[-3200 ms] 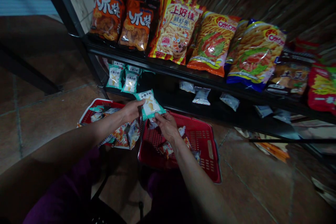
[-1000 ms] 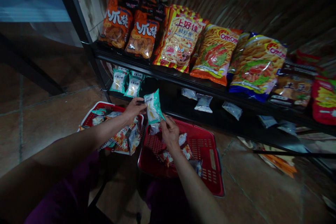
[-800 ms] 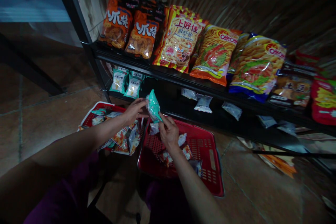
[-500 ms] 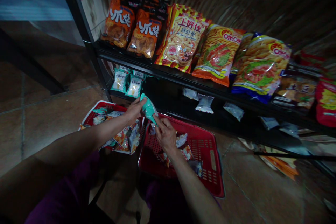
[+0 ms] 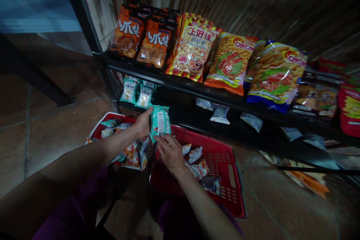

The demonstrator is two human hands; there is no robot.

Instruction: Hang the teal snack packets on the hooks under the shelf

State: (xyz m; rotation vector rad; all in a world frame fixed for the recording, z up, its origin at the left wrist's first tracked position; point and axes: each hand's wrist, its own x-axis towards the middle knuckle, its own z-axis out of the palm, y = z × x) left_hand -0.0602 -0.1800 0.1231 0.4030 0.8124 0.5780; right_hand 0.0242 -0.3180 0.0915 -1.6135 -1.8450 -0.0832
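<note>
Between my two hands is a small teal snack packet [image 5: 160, 120], its back with a pale label turned up toward me. My left hand [image 5: 144, 123] grips its left edge near the top. At the bottom edge, my right hand [image 5: 170, 150] pinches the packet with thumb and fingers. Below my right hand stands a red basket [image 5: 219, 150] with several small snack packets in it. A fuller red basket [image 5: 98, 125] of snack packets lies under my left forearm. Similar teal packets [image 5: 144, 94] stand upright on the lower shelf, just beyond my left hand.
Large snack bags, such as a prawn cracker bag [image 5: 194, 48] and an orange bag [image 5: 154, 45], line the upper shelf [image 5: 180, 84]. Small clear-looking packets [image 5: 220, 114] lie along the lower shelf. A black shelf post [image 5: 81, 11] rises at the left. Flattened packaging [image 5: 306, 182] lies below on the right.
The teal packet has turned from edge-on to showing its labelled back. Both hands still hold it. The view has tipped slightly, so the shelf sits a little lower.
</note>
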